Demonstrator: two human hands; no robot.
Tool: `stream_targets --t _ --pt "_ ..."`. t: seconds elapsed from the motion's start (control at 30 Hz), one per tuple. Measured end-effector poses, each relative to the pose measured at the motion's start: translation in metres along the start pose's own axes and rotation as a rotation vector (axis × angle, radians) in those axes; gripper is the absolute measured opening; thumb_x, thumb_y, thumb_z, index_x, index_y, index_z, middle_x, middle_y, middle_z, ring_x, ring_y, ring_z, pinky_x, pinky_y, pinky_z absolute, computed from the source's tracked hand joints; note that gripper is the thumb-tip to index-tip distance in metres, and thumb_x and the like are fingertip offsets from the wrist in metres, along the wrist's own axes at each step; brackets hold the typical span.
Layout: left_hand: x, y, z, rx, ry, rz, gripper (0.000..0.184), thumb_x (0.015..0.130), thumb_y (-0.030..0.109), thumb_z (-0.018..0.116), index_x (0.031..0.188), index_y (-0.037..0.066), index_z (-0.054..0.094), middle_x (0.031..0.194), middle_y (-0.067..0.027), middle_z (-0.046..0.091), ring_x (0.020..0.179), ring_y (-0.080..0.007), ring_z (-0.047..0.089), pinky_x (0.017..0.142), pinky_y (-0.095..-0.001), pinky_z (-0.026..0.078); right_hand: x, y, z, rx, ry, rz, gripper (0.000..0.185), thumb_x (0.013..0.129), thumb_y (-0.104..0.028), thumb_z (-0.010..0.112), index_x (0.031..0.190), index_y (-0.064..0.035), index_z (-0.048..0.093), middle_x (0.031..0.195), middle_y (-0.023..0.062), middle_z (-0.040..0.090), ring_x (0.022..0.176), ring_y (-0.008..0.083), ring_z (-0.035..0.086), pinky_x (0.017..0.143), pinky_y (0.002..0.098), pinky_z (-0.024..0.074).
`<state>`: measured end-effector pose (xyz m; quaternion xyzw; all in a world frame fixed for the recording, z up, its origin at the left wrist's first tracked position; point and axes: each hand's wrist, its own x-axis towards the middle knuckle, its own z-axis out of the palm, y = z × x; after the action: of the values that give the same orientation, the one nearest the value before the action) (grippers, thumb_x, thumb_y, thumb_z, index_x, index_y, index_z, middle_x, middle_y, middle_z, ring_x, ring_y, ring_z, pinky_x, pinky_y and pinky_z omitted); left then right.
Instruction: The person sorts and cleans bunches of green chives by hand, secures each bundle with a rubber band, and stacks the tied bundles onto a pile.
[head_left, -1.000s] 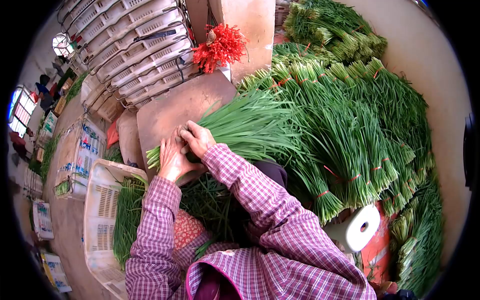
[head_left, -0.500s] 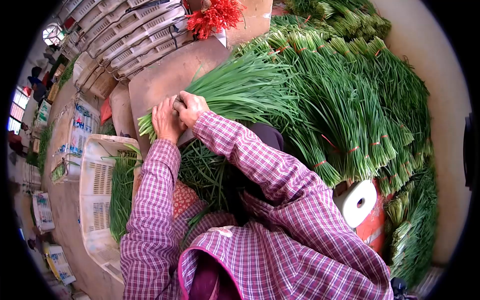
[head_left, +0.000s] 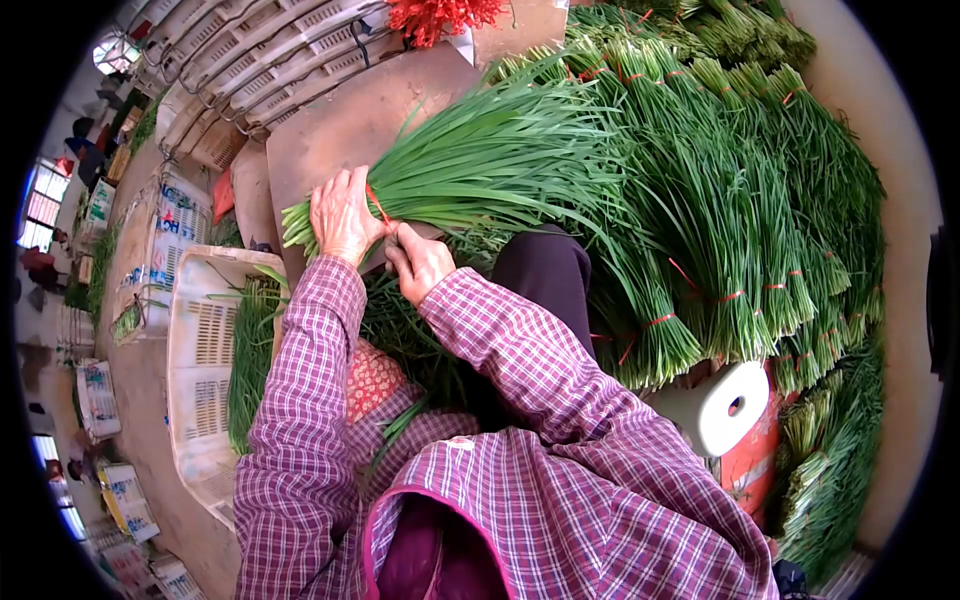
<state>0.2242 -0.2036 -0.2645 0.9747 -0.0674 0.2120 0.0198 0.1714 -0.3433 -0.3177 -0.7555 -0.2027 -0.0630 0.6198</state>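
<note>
A bunch of garlic chives (head_left: 500, 150) lies across a brown board, its pale cut ends to the left and its leaves spreading right. My left hand (head_left: 343, 215) is closed over the bunch near those ends. Just right of its fingers, a thin red tie (head_left: 378, 205) crosses the stems. My right hand (head_left: 420, 262) pinches the tie at the near side of the bunch, close to my left hand. The tie's far side, under the stems, is hidden.
Tied chive bunches (head_left: 730, 220) are heaped on the right, beside a white roll (head_left: 735, 405). A white crate (head_left: 205, 350) holding chives stands left. Red ties (head_left: 445, 15) hang at the top near stacked crates (head_left: 290, 70). Loose leaves lie below the board (head_left: 340, 115).
My right hand has come off the top of the bunch and moved down toward my body. The red tie now shows around the stems. My left hand still holds the bunch.
</note>
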Motion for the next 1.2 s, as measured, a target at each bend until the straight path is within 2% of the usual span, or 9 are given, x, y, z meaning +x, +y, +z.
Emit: stream_targets --t 0.07,0.3,0.37,0.5,0.57,0.8,0.9,1.03,1.2 --pt "0.002 0.0 0.0 0.001 -0.055 0.012 0.088 0.049 0.04 0.088 0.124 0.01 0.053 0.108 -0.0109 0.061 0.107 -0.029 0.056 0.093 -0.0438 0.039 0.001 0.004 -0.001 -0.048 0.009 -0.068 0.009 0.093 -0.01 0.055 0.098 -0.0026 0.052 0.069 0.012 0.064 0.065 0.0322 0.066 0.063 0.0383 0.0522" --pt "0.031 0.01 -0.013 0.087 -0.183 0.197 0.113 0.048 0.035 0.091 0.144 0.008 0.036 0.127 -0.0157 0.058 0.123 -0.0327 0.051 0.111 -0.0492 0.031 -0.027 -0.001 -0.014 0.084 -0.056 0.173 0.021 0.097 -0.024 0.055 0.102 -0.0035 0.057 0.075 0.0066 0.063 0.068 0.0152 0.06 0.068 0.0311 0.0492" --pt "0.046 0.003 -0.024 -0.349 -0.518 0.039 0.115 0.046 0.025 0.092 0.143 0.002 0.035 0.126 -0.0194 0.06 0.122 -0.037 0.054 0.105 -0.0461 0.04 -0.033 0.006 -0.018 0.103 -0.162 0.311 0.043 0.096 -0.043 0.054 0.112 -0.0031 0.057 0.078 0.0097 0.064 0.066 0.0159 0.059 0.067 0.0337 0.0496" --pt "0.036 0.014 -0.087 -1.137 -0.77 -0.436 0.078 0.063 0.015 0.085 0.129 -0.001 0.047 0.104 -0.0155 0.066 0.092 -0.0254 0.067 0.081 -0.0381 0.054 -0.018 -0.037 -0.061 0.356 -0.267 0.623 0.064 0.092 -0.047 0.06 0.134 0.0006 0.049 0.103 0.0155 0.066 0.091 0.0227 0.063 0.082 0.0365 0.0509" --pt "0.021 0.011 -0.104 -1.361 -0.793 -0.525 0.051 0.076 0.009 0.075 0.121 0.001 0.054 0.097 -0.008 0.065 0.082 -0.0159 0.066 0.072 -0.0298 0.056 -0.011 -0.015 -0.052 0.543 -0.135 0.415 0.08 0.088 -0.053 0.064 0.138 0.0053 0.042 0.126 0.0199 0.057 0.116 0.0254 0.055 0.098 0.0366 0.0446" --pt "-0.032 0.019 -0.127 -1.711 -0.379 -0.465 0.049 0.083 0.009 0.072 0.127 0.001 0.052 0.116 -0.0072 0.063 0.105 -0.0168 0.062 0.091 -0.0313 0.05 0.061 -0.047 -0.043 0.497 -0.064 0.14 0.095 0.074 -0.061 0.073 0.135 0.0052 0.042 0.128 0.0237 0.057 0.119 0.0294 0.056 0.102 0.037 0.0426" --pt "-0.045 0.003 -0.136 -1.792 -0.293 -0.236 0.083 0.077 0.04 0.08 0.14 0.001 0.04 0.135 -0.0103 0.051 0.124 -0.0203 0.05 0.108 -0.034 0.039 0.065 -0.092 -0.055 0.557 -0.134 0.08 0.093 0.071 -0.061 0.075 0.13 0.0053 0.048 0.118 0.0207 0.064 0.112 0.0261 0.061 0.098 0.0366 0.0464" --pt "-0.076 -0.019 -0.107 -1.91 -0.1 -0.336 0.102 0.067 0.068 0.074 0.14 0.005 0.04 0.133 -0.0109 0.052 0.121 -0.025 0.053 0.103 -0.0383 0.047 0.07 -0.123 -0.039 0.487 -0.342 0.11 0.09 0.07 -0.061 0.076 0.13 0.0017 0.051 0.113 0.0212 0.066 0.106 0.0263 0.064 0.094 0.0367 0.0491" --pt "-0.091 -0.008 -0.101 -2.044 0.286 -0.498 0.087 0.072 0.058 0.076 0.133 0.003 0.047 0.125 -0.0123 0.058 0.112 -0.0273 0.059 0.098 -0.043 0.051 0.072 -0.146 -0.034 -0.258 -0.321 -0.131 0.084 0.082 -0.072 0.051 0.127 -0.0004 0.057 0.113 0.0252 0.065 0.108 0.0339 0.063 0.095 0.0448 0.0471"
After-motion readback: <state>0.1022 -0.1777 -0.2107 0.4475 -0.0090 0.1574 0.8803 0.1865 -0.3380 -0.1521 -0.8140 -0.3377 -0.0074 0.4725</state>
